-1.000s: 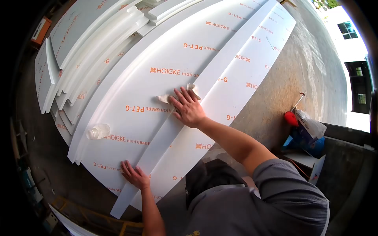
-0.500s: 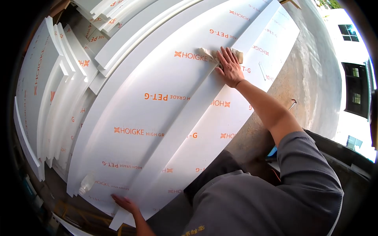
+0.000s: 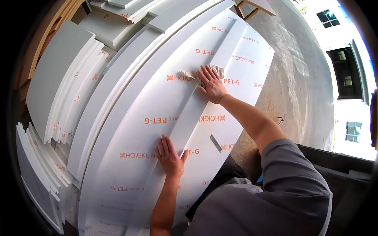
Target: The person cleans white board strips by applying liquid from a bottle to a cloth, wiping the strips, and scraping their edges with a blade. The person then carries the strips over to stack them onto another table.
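My right hand [image 3: 212, 84] lies flat with fingers spread, pressing a crumpled beige cloth [image 3: 189, 74] onto the narrow raised strip [image 3: 188, 120] running along a large white curved panel [image 3: 151, 100]. Part of the cloth is hidden under the palm. Farther down the same strip rests my left hand [image 3: 171, 158], palm down, fingers stretched out and nothing in it. Orange "HOIGKE" and "PET-G" print covers the panel's film. To the right of my left hand, a thin grey metal piece [image 3: 215, 143] lies on the panel.
Stacked white boards [image 3: 63, 74] stand along the left side, with more curved boards [image 3: 43, 169] below them. A wooden frame [image 3: 252, 10] stands beyond the panel's far end. Concrete floor [image 3: 299, 78] runs along the right, by a building wall with windows.
My left hand has moved up from the panel's lower end to the middle of the strip. The thin metal piece lies lower on the panel. My right hand stays on the cloth; the view has shifted.
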Demonstrator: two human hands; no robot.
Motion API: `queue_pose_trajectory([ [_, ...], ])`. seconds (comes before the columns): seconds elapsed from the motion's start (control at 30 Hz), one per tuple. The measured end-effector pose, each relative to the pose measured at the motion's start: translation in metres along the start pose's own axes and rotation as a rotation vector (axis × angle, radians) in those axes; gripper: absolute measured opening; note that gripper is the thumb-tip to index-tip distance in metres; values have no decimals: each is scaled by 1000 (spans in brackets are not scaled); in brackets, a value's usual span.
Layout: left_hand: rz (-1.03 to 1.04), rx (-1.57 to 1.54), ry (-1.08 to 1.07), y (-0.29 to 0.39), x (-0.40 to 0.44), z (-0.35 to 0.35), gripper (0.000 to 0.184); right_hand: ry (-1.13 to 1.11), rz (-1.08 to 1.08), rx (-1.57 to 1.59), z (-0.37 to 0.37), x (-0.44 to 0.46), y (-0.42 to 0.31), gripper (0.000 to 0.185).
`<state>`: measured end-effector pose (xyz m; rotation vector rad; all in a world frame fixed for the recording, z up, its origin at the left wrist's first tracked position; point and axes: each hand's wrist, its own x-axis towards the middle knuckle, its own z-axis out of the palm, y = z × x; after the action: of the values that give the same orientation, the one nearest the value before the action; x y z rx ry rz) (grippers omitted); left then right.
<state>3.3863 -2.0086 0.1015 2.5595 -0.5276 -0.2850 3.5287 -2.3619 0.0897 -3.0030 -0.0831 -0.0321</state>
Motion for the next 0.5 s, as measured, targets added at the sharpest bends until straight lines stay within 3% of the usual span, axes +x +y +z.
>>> queue_pose_trajectory([
  [0.13,-78,210,7,41,51,21,115,-5,-5,18,-9,62,127,74],
  [0.27,-65,320,20,34,46,27,102,15,13,6,-21,120,238,73],
  [0.5,-66,375,10,45,54,26,101,85,80,-6,-26,197,386,68],
])
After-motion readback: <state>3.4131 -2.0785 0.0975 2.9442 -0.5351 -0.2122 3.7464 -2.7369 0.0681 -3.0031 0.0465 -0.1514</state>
